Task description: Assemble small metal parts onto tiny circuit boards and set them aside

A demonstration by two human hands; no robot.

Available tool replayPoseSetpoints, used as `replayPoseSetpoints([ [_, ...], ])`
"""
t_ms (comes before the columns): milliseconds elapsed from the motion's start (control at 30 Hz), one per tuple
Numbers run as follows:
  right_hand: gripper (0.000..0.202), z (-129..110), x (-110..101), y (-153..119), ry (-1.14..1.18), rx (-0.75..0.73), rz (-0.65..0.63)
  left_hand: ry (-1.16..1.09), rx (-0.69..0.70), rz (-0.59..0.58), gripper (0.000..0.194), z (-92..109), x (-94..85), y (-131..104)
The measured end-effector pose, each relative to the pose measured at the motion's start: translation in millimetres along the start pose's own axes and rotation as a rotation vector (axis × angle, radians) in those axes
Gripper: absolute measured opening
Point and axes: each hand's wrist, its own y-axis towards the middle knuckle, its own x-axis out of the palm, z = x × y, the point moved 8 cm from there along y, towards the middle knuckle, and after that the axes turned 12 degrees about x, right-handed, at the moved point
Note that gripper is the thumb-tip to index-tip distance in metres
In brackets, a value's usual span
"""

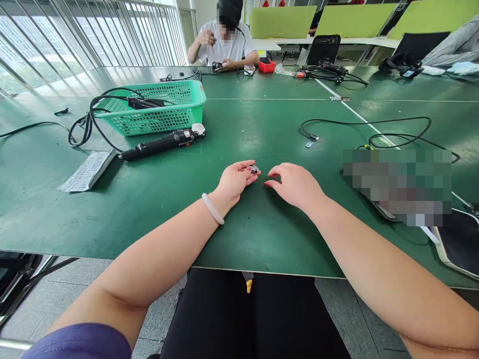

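Note:
My left hand [234,183] is turned palm up above the green table [239,234]. It cradles a small cluster of shiny metal parts [253,169] at its fingers, too small to name exactly. Just to the right, my right hand [294,183] is bent over the tabletop, its thumb and forefinger apart. Nothing shows between those fingers, and a narrow gap separates the two hands.
On the left lie a black electric screwdriver [160,143], a folded paper [90,170] and a green plastic basket [164,117] with a cable. A black cable [374,122] and a tablet-like device [460,239] lie right. Another person [226,45] sits opposite.

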Motion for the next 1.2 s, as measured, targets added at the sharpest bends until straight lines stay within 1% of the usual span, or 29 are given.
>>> replayPoseSetpoints([
  [67,0.022,7,4,2,-0.016,0.068,-0.044,0.018,-0.008,-0.007,0.025,-1,0.2,0],
  [167,0.014,11,11,5,-0.007,0.071,-0.101,0.024,-0.014,-0.014,0.026,-2,0.3,0],
  [233,0.013,11,14,8,-0.012,0.061,-0.109,0.020,-0.016,-0.021,0.027,-4,0.7,2],
  [367,0.016,11,22,12,-0.037,0.061,-0.116,0.032,-0.025,-0.053,0.027,-8,3.0,3],
  [500,0.016,11,26,14,-0.024,0.030,-0.101,0.046,-0.032,-0.071,0.027,-9,4.3,2],
  [600,0.015,15,21,14,0.007,0.055,-0.065,0.034,-0.028,-0.079,0.026,-8,4.8,1],
  [667,0.016,16,11,13,0.045,0.084,-0.002,0.026,-0.034,-0.093,0.026,-8,6.2,0],
  [767,0.017,11,-6,7,0.131,0.090,0.099,0.024,-0.052,-0.109,0.027,-8,8.7,-1],
  [833,0.016,4,-11,4,0.175,0.074,0.121,0.023,-0.066,-0.110,0.027,-9,9.5,-1],
  [967,0.016,-7,-8,-1,0.217,0.028,0.116,0.004,-0.079,-0.132,0.025,-12,11.4,-1],
  [1067,0.015,-9,-3,-1,0.220,0.032,0.107,-0.014,-0.069,-0.163,0.023,-13,13.2,0],
  [1200,0.016,-10,-2,0,0.222,0.030,0.102,0.004,-0.064,-0.184,0.021,-12,14.4,-1],
])
